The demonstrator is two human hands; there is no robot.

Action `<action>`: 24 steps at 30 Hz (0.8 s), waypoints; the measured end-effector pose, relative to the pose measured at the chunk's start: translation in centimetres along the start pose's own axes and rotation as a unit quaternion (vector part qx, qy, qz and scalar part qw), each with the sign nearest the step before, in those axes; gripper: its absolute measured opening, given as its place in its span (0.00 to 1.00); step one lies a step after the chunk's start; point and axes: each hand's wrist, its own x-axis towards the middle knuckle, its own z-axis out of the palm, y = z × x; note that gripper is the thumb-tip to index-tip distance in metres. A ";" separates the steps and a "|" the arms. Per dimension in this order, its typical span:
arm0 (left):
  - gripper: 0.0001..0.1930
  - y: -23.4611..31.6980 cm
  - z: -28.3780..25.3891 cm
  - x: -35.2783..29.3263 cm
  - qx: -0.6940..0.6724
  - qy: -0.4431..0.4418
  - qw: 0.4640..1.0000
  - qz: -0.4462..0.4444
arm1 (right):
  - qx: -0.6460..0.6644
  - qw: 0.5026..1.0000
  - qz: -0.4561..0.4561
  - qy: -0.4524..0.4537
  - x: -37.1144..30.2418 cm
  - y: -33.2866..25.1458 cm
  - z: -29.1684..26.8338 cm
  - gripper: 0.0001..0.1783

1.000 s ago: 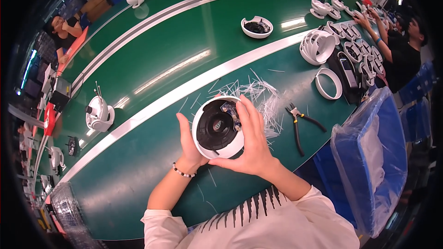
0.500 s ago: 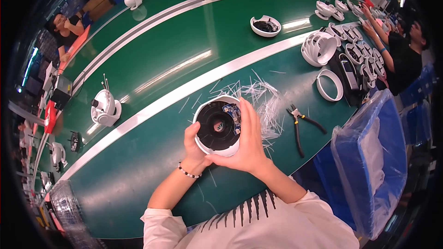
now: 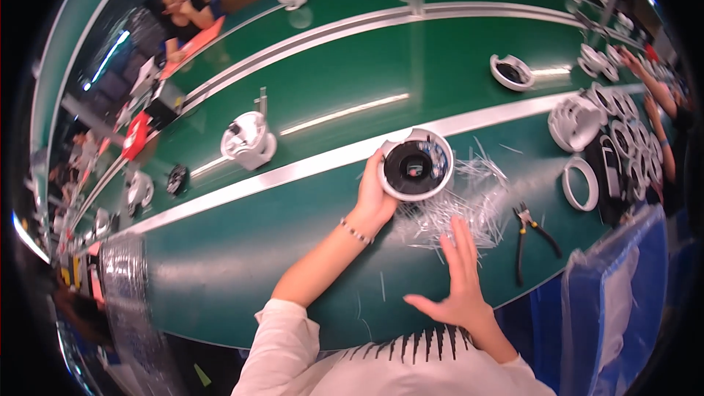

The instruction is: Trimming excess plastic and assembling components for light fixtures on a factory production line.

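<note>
The left hand [image 3: 378, 194] grips a round white plastic housing with a black centre [image 3: 416, 169] by its near-left rim, seemingly to leave the upper face unobstructed, holding it near the far pale metal edging [image 3: 293, 170]. Thin whitish plastic strips [image 3: 458, 220] lie loose just right; the empty right hand [image 3: 460, 293] spreads nearby. Farther right, black-and-yellow metal pliers [image 3: 521, 238] lie handles-near, probably for easy reach.

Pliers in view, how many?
1: black-handled pliers, lying splayed on the green bench, to the right of the right hand. Others may be hidden toward the dim, blurred edges.
</note>
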 end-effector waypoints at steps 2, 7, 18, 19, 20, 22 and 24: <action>0.17 1.6 -1.1 4.2 -0.027 -0.023 0.997 0.065 | 0.033 0.996 -0.001 -0.083 -0.9 -0.9 -0.1 0.41; 0.16 4.3 -4.1 14.9 -0.033 0.000 0.990 0.136 | -0.085 0.995 0.028 -0.039 -1.8 0.0 -2.0 0.35; 0.20 3.3 -5.7 13.3 0.207 0.198 0.887 0.363 | -0.263 0.917 0.281 -0.105 -6.2 4.7 -8.5 0.57; 0.19 2.7 -7.1 13.4 0.198 0.192 0.877 0.393 | -0.268 0.927 0.246 -0.095 -6.3 4.8 -8.6 0.56; 0.20 1.6 -5.8 12.1 0.206 0.193 0.892 0.354 | -0.254 0.936 0.232 -0.072 -6.6 5.3 -9.1 0.54; 0.23 0.5 -6.8 9.4 0.176 0.111 0.901 0.381 | -0.239 0.946 0.214 -0.043 -7.2 6.0 -9.5 0.49; 0.22 0.8 -7.7 5.3 0.186 0.102 0.897 0.388 | -0.204 0.958 0.194 -0.050 -6.6 5.9 -10.0 0.49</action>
